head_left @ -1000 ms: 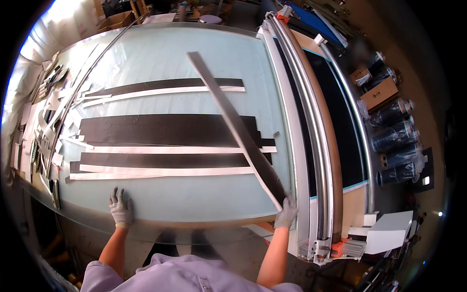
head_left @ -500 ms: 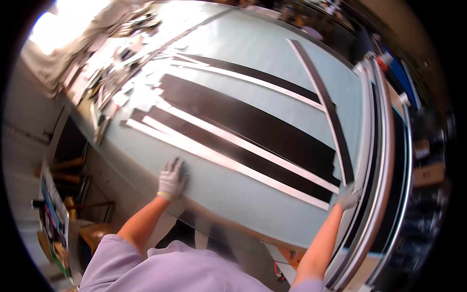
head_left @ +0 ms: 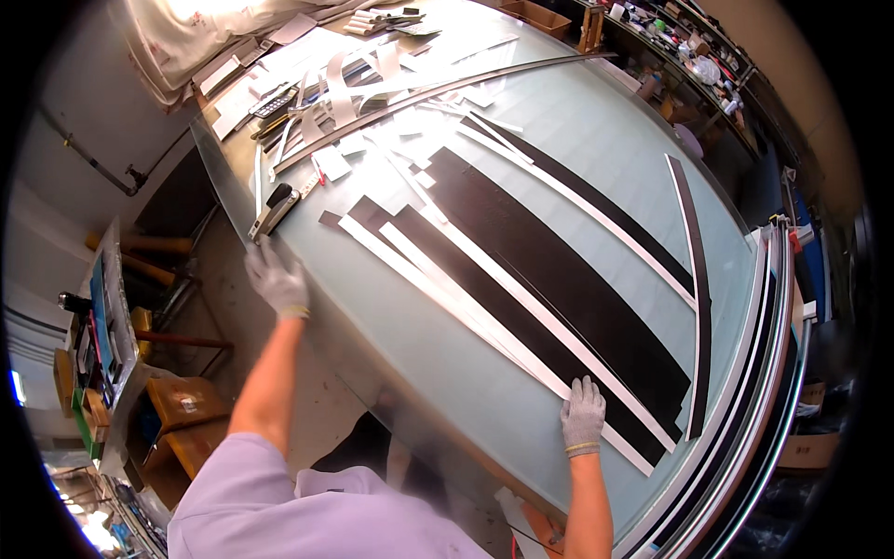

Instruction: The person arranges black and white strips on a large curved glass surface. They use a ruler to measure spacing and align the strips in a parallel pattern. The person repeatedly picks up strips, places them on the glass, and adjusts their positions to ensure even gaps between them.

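Observation:
My left hand (head_left: 277, 278), in a pale grey glove, reaches to the left table edge with its fingers stretched out. Its fingertips are at the near end of a silver and black hand tool (head_left: 274, 212); whether they touch it I cannot tell. My right hand (head_left: 584, 416), gloved too, lies open with its fingers flat across the near ends of a white-edged strip (head_left: 447, 311) and a black strip (head_left: 535, 347). Beside these lies a wide black sheet (head_left: 559, 270). Farther right, a narrow black strip (head_left: 700, 317) with a white edge lies by itself.
A long metal straightedge (head_left: 438, 88) crosses the far part of the glass-topped table (head_left: 419, 373). White offcuts (head_left: 340, 88) and tools are heaped behind it. Metal rails (head_left: 745, 373) run along the right side. A cardboard box (head_left: 186, 405) stands at lower left.
My left hand has moved left from the tabletop to the silver tool. My right hand has let go of the narrow black strip and moved onto the nearer strips. The view has turned left.

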`<state>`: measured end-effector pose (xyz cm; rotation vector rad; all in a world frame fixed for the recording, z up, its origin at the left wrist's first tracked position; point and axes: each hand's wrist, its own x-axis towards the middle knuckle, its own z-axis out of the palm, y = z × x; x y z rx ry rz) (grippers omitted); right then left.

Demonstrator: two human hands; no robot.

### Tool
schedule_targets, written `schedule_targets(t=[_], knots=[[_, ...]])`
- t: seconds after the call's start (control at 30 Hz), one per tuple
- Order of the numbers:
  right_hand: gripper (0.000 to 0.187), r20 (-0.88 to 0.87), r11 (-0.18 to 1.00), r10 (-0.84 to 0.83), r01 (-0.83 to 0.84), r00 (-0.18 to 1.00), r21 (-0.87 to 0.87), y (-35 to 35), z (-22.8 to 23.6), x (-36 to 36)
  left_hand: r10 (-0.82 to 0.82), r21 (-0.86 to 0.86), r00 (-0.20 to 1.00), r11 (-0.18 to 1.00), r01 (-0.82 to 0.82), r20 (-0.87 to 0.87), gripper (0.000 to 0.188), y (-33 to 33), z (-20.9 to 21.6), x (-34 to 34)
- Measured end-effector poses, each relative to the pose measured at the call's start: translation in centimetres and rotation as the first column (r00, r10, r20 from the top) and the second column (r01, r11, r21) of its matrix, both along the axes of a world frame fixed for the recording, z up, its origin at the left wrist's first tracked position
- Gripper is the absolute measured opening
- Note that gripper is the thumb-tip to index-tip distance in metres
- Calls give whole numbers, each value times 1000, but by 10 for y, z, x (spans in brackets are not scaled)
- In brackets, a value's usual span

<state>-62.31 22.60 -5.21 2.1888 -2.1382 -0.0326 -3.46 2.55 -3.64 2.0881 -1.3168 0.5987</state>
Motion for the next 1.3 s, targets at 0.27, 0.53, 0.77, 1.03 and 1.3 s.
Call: schedule_targets(t=[0.27,0.53,0.77,1.03,1.3], knots=[[20,86,986,-5,19,996,-163,-4,-10,-7,-136,222,959,956,193,-250,55,-132,-33,122],[16,334,915,-96,215,938,-342,24,27,63,-359,-92,918,933,347,-172,56,-160,13,43],[14,385,944,-85,198,919,-263,117,15,172,-734,484,537,322,814,-415,77,51,48,-64],[57,372,958,-247,283,895,-44,36,39,128,-715,563,647,431,705,-263,72,74,14,-43],[71,-27,993,-53,55,998,104,-71,22,44,-712,462,666,525,715,-221,59,26,10,-55]])
